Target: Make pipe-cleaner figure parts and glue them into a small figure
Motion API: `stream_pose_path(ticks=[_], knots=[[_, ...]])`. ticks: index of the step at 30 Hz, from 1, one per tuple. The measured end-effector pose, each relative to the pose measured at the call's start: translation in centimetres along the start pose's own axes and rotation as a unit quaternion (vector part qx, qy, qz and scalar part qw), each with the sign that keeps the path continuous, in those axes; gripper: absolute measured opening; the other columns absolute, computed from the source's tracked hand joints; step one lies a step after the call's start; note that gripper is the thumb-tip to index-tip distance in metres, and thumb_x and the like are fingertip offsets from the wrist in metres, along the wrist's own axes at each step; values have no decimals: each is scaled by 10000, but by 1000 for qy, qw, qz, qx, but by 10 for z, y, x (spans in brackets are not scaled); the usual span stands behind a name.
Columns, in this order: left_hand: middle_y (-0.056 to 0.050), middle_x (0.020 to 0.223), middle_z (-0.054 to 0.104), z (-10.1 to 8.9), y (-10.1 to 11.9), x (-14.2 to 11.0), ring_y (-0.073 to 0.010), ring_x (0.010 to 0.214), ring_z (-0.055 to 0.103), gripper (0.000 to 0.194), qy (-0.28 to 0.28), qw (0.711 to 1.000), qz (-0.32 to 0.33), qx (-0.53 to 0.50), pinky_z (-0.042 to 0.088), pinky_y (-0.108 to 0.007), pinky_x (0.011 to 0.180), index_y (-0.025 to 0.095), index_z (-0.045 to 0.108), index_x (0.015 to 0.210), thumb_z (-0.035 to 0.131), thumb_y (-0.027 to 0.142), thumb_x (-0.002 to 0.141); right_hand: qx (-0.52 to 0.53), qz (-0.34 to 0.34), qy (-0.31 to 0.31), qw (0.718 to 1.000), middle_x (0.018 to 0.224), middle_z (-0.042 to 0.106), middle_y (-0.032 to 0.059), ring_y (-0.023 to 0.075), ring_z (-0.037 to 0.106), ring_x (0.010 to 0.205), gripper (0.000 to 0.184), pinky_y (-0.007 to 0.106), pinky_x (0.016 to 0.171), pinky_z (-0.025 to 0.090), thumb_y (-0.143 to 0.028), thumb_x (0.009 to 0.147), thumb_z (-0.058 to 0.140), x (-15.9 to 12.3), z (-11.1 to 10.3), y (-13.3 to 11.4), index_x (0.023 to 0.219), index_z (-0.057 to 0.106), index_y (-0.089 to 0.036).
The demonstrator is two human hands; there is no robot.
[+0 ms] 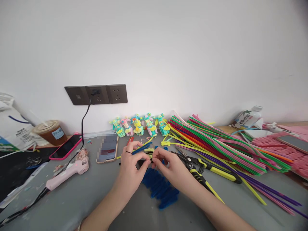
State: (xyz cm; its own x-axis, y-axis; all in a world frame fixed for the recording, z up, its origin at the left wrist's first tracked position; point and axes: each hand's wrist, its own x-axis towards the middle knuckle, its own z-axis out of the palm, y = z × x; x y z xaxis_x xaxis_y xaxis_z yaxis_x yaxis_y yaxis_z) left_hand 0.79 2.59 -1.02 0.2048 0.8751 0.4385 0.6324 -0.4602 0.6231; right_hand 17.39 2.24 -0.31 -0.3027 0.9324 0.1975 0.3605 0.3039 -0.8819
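My left hand [134,158] and my right hand [167,162] meet at the middle of the grey work mat, fingertips pinched close together. Something small and dark is between them, too hidden to name. Below the fingers lies a fuzzy dark blue pipe cleaner piece [160,189], bent in zigzags. Just beyond the hands are short blue and yellow-green pipe cleaner pieces, partly covered by my fingers. Yellow-and-black pliers [201,168] lie with spread handles beside my right hand, partly behind my right forearm.
Several small pastel figures [138,125] stand along the wall. Coloured pipe cleaners [228,144] spread across the right. On the left are a pink glue gun [67,175] with its cord, a phone [107,147], a pink-cased phone [66,147] and a drink cup [51,133].
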Motion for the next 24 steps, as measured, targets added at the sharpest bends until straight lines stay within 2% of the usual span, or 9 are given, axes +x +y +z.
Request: stream_pose_path(ticks=[6,12,15,18,21,24], knots=[[-69,1087,524,1,1,-4,-292,1076,501,163,-12,993,21,116,386,-455,898,228,671,712,573,161,824,-114,-23,-11,993,695,622,-10,152,550,632,151,249,601,359,-163,893,472,-1,2,6,766,530,-221],[-72,1049,566,0,4,-4,-304,1077,498,155,-13,992,14,125,371,-466,896,239,662,701,586,169,816,-102,-42,-20,994,709,613,-1,154,548,639,166,252,600,362,-142,897,459,-1,0,7,767,525,-220],[-69,1103,571,-1,1,0,-307,1107,486,154,-19,996,2,89,360,-484,932,241,680,702,598,181,818,-72,-35,-26,996,708,615,-7,147,559,644,173,252,618,382,-141,902,452,-1,-3,3,764,526,-215],[-61,1173,561,-7,-3,6,-308,1163,468,130,-55,998,-8,21,357,-477,978,247,708,696,641,193,793,-32,-31,-49,998,732,634,-8,148,583,685,168,258,662,404,-167,912,458,0,-7,1,764,525,-211],[-66,1166,565,-15,-7,13,-283,1170,494,106,-116,990,-32,-69,369,-434,997,237,719,700,655,216,782,46,0,-81,996,720,641,1,154,590,702,169,264,676,424,-270,927,488,2,-9,1,778,532,-204],[-78,1152,574,-20,-9,16,-269,1182,505,92,-163,974,-58,-150,430,-363,913,220,720,721,659,256,778,169,43,-104,979,680,629,8,145,575,660,270,264,653,441,-432,892,555,5,-8,2,783,531,-187]])
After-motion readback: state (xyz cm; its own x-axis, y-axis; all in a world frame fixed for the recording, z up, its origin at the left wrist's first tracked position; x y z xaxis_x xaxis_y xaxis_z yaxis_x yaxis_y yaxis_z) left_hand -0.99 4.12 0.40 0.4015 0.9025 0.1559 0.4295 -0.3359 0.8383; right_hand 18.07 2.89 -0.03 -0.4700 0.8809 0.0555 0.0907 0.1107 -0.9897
